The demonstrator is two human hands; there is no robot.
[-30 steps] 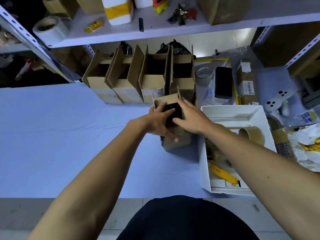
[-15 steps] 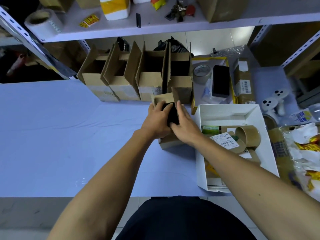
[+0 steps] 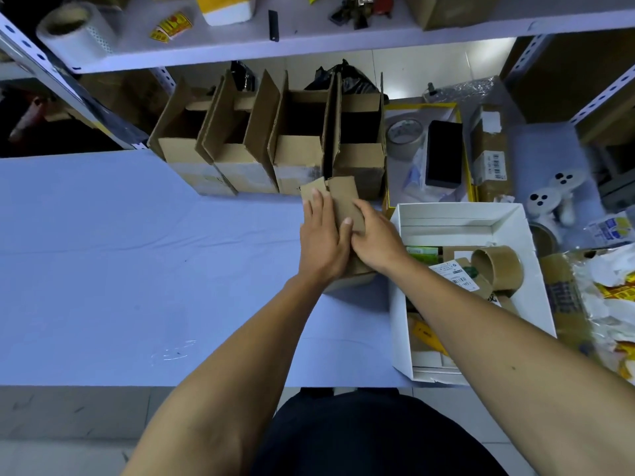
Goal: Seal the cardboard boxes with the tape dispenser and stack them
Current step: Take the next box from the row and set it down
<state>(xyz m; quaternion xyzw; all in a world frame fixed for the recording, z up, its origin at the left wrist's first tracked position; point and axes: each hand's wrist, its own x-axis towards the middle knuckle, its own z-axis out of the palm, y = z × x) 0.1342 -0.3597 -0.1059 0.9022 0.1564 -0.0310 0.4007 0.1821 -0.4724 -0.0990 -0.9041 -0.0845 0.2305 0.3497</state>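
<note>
1. We see a small cardboard box (image 3: 347,204) on the blue table (image 3: 103,269), before a row of open boxes (image 3: 271,149).
2. Our left hand (image 3: 323,238) lies flat, fingers straight, on its flaps.
3. Our right hand (image 3: 374,238) presses beside it, fingers nearly straight.

A small brown cardboard box (image 3: 345,207) stands on the blue worktop (image 3: 103,269) toward its far edge, right of the middle, its top flaps folded down flat and not yet taped. The left hand (image 3: 323,242) lies flat on the left flap and the right hand (image 3: 376,240) presses the right flap, thumb on the seam. Just behind it, along the worktop's far edge, a row of four open cardboard boxes (image 3: 271,149) stands upright side by side, touching one another, with their tall flaps raised and dark insides showing. A roll of brown tape (image 3: 498,267) lies in the white tray (image 3: 400,324) at the worktop's right edge, just beside the small box.
</note>
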